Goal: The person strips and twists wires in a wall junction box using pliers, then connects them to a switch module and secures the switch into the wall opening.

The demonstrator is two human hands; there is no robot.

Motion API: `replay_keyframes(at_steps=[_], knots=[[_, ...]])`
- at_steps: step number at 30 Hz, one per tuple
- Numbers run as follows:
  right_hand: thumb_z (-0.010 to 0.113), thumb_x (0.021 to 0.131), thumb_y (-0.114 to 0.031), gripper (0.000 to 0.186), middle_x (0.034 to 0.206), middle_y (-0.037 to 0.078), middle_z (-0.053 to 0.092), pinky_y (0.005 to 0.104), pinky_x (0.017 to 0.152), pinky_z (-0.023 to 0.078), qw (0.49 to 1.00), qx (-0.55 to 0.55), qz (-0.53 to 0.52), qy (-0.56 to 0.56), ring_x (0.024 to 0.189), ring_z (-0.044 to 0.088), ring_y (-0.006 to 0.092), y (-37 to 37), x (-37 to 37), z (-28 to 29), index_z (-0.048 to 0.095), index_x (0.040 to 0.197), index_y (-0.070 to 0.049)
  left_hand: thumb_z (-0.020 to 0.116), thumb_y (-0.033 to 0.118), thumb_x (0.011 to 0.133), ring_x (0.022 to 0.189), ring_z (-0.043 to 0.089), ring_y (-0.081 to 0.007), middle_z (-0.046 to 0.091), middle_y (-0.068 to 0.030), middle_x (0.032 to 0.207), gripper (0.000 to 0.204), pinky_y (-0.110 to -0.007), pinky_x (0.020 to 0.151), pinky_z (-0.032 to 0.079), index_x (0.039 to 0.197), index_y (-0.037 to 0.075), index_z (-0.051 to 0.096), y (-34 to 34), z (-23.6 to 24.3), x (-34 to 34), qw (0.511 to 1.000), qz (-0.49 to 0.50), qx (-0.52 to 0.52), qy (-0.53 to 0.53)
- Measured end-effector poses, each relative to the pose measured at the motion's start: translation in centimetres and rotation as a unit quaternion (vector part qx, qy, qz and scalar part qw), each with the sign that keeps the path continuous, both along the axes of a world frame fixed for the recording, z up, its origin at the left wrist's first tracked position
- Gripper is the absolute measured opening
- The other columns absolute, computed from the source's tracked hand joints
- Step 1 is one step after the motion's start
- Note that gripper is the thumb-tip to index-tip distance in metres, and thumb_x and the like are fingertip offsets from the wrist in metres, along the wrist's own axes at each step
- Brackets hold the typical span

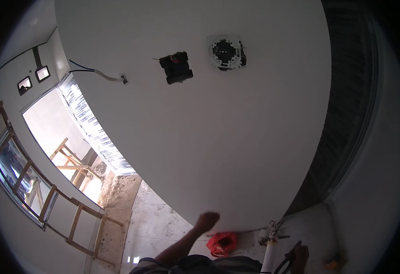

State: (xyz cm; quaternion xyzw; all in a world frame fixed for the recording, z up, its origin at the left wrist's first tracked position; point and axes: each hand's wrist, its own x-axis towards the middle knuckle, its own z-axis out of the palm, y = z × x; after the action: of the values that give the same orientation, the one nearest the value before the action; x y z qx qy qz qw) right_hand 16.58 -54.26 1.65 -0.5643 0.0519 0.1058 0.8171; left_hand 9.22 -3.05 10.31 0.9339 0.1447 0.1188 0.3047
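Observation:
My left hand point(207, 221) is closed, raised in front of the lower part of a white wall panel point(236, 146); whatever its fingers may hold is hidden. At the lower right my right hand point(301, 255) is closed around a dark curved handle point(289, 259). Beside that handle rises a white tube point(269, 255) with a crusted, dirty tip point(272, 229); I cannot tell whether the two are joined. High on the wall are a black recessed electrical box point(177, 67) with wire ends, a round socket insert point(226, 52), and a grey cable point(106, 76) with its blue and black wires spread.
A red bag point(221, 244) lies on the pale, dusty floor point(156, 214) below the panel. To the left, a wooden ladder point(74, 221) leans near a bright doorway point(49, 118), with a wooden trestle point(72, 162) beyond. A dark recess point(341, 105) borders the panel's right side.

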Motion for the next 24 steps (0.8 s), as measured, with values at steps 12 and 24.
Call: replay_keyframes(at_steps=[12,24], knots=[[0.067,0.096,-0.017,0.028,0.093,0.020,0.070,0.0443,0.065,0.062,0.928,0.051,0.317,0.187,0.075,0.073,0.0314,12.5,-1.3,9.9,0.056,0.114,0.002,0.078,0.016,0.088,0.095,0.065,-0.0174,0.070,-0.0025,0.098,0.023,-0.037,0.086,0.044,0.110,0.011,0.074,1.8,47.5,8.7,0.724,0.123,0.384,-0.560],[0.068,0.095,-0.012,0.038,0.106,0.015,0.071,0.0326,0.069,0.056,0.920,0.042,0.386,0.064,0.093,0.073,0.0227,21.1,0.6,24.3,0.057,0.128,0.002,0.078,0.027,0.089,0.086,0.057,-0.0159,0.063,0.0044,0.087,0.014,-0.039,0.085,0.032,0.098,0.017,0.076,4.2,51.7,14.0,0.664,0.136,0.437,-0.591]])
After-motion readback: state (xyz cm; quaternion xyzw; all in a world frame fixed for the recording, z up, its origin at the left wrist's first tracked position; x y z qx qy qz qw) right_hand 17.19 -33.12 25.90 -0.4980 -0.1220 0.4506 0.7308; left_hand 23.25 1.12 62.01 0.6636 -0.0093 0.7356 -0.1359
